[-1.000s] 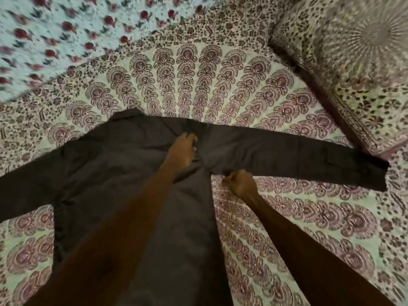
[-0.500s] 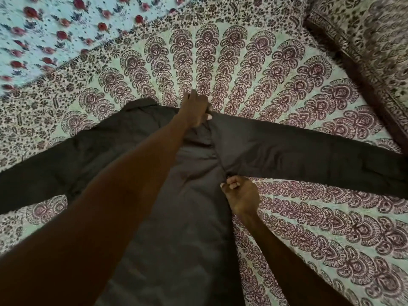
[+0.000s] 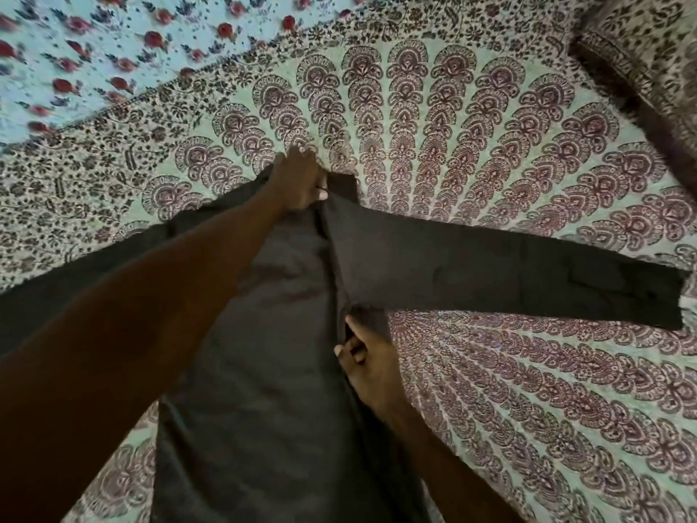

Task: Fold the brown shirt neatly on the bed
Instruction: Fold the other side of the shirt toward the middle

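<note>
Through the head camera, the brown shirt [image 3: 264,371] lies spread on the bed [image 3: 490,164], one sleeve [image 3: 509,273] stretched to our right. Our left hand [image 3: 300,183] grips its shoulder edge. Our right hand [image 3: 367,356] pinches the side seam below. We judge it soft and limp, best held at seams. Our forearm [image 3: 132,315] covers much of the other sleeve [image 3: 34,311], and the hem is cut off.

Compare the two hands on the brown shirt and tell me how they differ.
The left hand grips the brown shirt at its far top edge; the right hand pinches it nearer, under the outstretched sleeve. The left arm crosses the shirt's body; the right arm runs along its side edge. Both hold the fabric.
</note>
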